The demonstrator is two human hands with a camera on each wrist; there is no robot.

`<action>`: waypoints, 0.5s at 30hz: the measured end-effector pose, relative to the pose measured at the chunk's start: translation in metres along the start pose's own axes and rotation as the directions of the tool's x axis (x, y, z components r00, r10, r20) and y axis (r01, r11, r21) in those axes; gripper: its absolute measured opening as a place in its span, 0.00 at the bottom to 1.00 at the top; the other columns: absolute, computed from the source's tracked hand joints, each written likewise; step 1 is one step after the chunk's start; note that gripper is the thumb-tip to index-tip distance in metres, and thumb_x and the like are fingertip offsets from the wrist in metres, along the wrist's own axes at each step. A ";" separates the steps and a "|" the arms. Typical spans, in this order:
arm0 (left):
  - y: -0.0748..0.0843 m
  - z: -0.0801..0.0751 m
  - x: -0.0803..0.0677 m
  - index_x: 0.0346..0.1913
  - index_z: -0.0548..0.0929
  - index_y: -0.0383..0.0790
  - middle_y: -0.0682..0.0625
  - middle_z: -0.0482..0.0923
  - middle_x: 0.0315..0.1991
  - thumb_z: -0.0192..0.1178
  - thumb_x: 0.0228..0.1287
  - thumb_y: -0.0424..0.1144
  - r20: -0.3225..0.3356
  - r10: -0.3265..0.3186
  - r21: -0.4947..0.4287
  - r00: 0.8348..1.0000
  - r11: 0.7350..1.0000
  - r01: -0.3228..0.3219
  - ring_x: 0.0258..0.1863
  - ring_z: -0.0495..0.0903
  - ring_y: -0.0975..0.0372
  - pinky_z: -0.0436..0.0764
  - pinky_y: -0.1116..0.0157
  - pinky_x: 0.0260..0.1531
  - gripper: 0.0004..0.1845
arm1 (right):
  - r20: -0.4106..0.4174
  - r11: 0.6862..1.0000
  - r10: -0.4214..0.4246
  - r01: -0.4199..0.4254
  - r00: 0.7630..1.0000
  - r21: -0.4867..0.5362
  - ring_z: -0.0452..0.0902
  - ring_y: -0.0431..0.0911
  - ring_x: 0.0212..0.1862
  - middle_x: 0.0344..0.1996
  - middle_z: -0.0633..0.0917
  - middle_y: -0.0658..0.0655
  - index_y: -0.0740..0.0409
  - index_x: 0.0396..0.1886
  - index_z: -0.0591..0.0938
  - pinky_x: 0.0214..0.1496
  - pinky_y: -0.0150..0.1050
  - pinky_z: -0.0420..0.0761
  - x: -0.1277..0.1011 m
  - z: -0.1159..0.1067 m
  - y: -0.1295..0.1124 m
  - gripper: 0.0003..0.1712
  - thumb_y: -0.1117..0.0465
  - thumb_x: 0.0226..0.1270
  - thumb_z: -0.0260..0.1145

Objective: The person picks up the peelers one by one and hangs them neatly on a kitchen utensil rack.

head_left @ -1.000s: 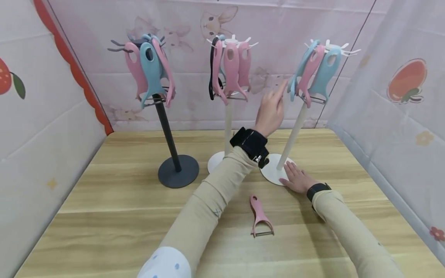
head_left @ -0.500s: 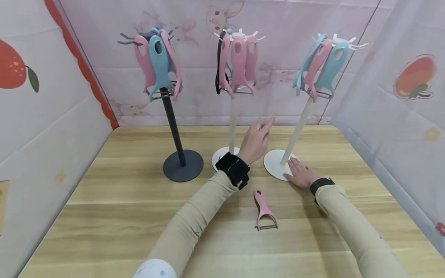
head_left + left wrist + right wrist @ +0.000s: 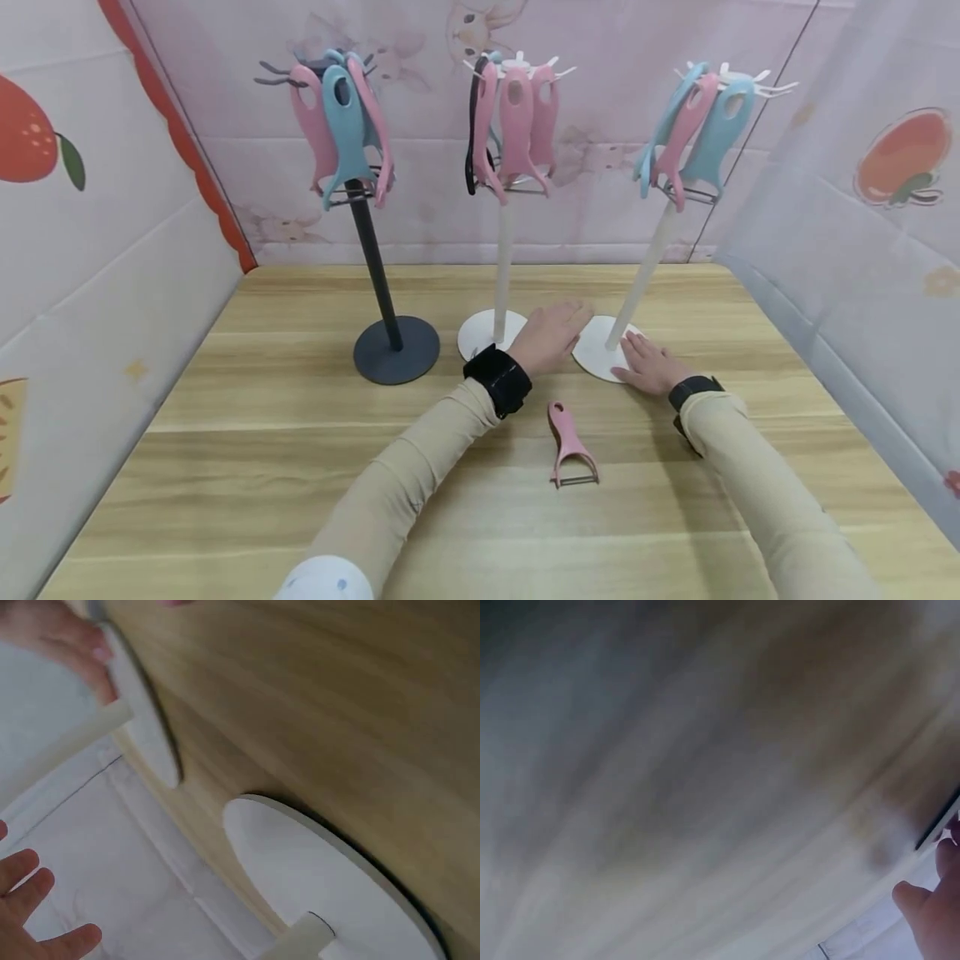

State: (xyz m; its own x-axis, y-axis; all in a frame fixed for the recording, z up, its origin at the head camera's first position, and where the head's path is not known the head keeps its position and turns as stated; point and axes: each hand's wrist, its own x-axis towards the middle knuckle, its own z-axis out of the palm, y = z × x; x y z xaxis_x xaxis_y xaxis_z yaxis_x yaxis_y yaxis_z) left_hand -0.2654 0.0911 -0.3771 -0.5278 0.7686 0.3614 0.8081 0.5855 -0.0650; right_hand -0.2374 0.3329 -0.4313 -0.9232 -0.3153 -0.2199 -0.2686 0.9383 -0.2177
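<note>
My left hand (image 3: 551,336) hovers between the middle white stand (image 3: 504,267) and the right white stand (image 3: 643,262). Nothing is in it; the left wrist view shows its fingers (image 3: 28,889) parted and extended. With its fingers straight, my right hand (image 3: 651,367) rests on the round base (image 3: 594,354) of the right stand, beside the pole. That stand carries a pink Y-shaped peeler (image 3: 686,133) between light blue peelers (image 3: 722,129). Below both hands, a pink peeler (image 3: 572,442) lies on the wooden table (image 3: 300,483), its blade end toward me.
Pink peelers (image 3: 516,125) and a black peeler (image 3: 472,137) hang from the middle stand's hooks. At the left, a dark grey stand (image 3: 375,267) holds pink and light blue peelers (image 3: 345,133). Printed cloth walls (image 3: 420,183) border the table's back and sides.
My left hand has come down from beside the right stand's peelers to low between the two white stands, its pointing finger no longer raised. The right hand stays on the base. The view has shifted slightly.
</note>
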 end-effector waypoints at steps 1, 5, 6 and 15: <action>0.002 0.004 0.001 0.62 0.67 0.44 0.48 0.68 0.59 0.50 0.66 0.39 0.055 0.012 0.050 0.998 0.999 -0.015 0.57 0.67 0.57 0.74 0.57 0.47 0.21 | 0.004 1.000 0.005 -0.005 1.000 0.004 0.37 0.65 0.68 0.66 0.46 0.75 0.75 0.67 0.48 0.59 0.68 0.46 -0.002 -0.001 -0.001 0.48 0.36 0.68 0.38; 0.010 0.021 0.003 0.69 0.58 0.48 0.48 0.56 0.68 0.44 0.70 0.47 0.239 0.019 0.141 0.971 0.989 -0.054 0.66 0.56 0.57 0.63 0.51 0.58 0.26 | -0.007 1.000 0.018 -0.018 1.000 -0.012 0.39 0.65 0.67 0.66 0.47 0.75 0.76 0.66 0.49 0.59 0.68 0.48 -0.007 -0.002 -0.003 0.45 0.40 0.69 0.40; 0.012 0.026 0.004 0.70 0.56 0.48 0.49 0.53 0.69 0.42 0.70 0.47 0.272 0.011 0.135 0.962 0.990 -0.049 0.67 0.54 0.58 0.59 0.51 0.60 0.27 | -0.012 1.000 0.017 -0.018 1.000 -0.016 0.39 0.65 0.67 0.66 0.47 0.75 0.77 0.66 0.50 0.59 0.67 0.48 -0.008 -0.002 -0.004 0.45 0.40 0.70 0.41; 0.008 0.062 0.010 0.71 0.51 0.44 0.50 0.46 0.71 0.39 0.71 0.50 0.421 0.022 0.006 0.907 1.000 -0.027 0.69 0.45 0.61 0.51 0.51 0.63 0.29 | -0.036 1.000 -0.020 0.019 0.999 -0.009 0.41 0.64 0.68 0.66 0.49 0.74 0.77 0.66 0.51 0.61 0.64 0.49 -0.017 -0.009 -0.012 0.42 0.44 0.70 0.42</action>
State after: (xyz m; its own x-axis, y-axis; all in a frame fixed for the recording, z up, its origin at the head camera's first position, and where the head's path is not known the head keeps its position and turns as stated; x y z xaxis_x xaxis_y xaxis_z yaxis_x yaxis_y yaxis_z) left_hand -0.2804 0.1200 -0.4318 -0.5713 0.8181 -0.0657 0.8202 0.5663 -0.0806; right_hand -0.2206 0.3286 -0.4163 -0.9270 -0.3284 -0.1811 -0.2889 0.9332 -0.2136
